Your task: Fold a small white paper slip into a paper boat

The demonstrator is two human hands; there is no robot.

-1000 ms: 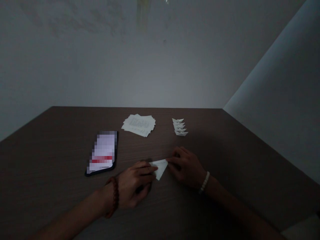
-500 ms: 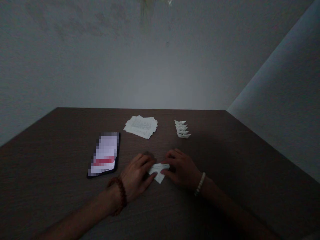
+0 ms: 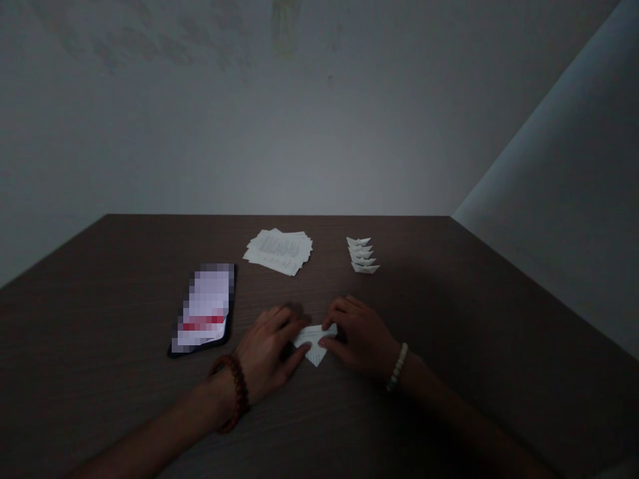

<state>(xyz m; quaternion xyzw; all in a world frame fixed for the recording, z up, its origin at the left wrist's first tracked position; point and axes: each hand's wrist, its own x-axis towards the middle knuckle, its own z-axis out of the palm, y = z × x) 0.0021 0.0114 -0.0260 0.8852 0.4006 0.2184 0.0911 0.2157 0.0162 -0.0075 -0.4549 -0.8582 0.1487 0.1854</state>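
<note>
Folded paper: a small white piece [image 3: 315, 357] lying on the table [image 3: 124, 286], around the middle of its width and well in from the far edge, much nearer the viewer than the other papers.
Shape of the fold: a flat, roughly triangular form, broad side toward the far edge, point turned toward the viewer; a straight band runs along the broad side.
Paper's face: dull white in the dim light, with faint lines on the band and thin slanting lines near the point; too small to read.
Left hand [image 3: 267, 349]: closed on the paper's left end, forefinger at the upper corner, thumb on the slanting side.
Right hand [image 3: 360, 337]: gripping the right end likewise, forefinger over the band, thumb below; a gap separates the two thumbs.
Wrists: a brown braided bracelet [image 3: 239, 392] on the left, a pale beaded bracelet [image 3: 398, 367] on the right.
Paper boats [image 3: 363, 256]: small, white, in a close row toward the far right corner.
Loose sheets [image 3: 278, 251]: a fanned, printed pile near the far edge, left of the boats.
Phone [image 3: 204, 306]: flat, screen lit but blurred, toward the left edge, near the left hand.
</note>
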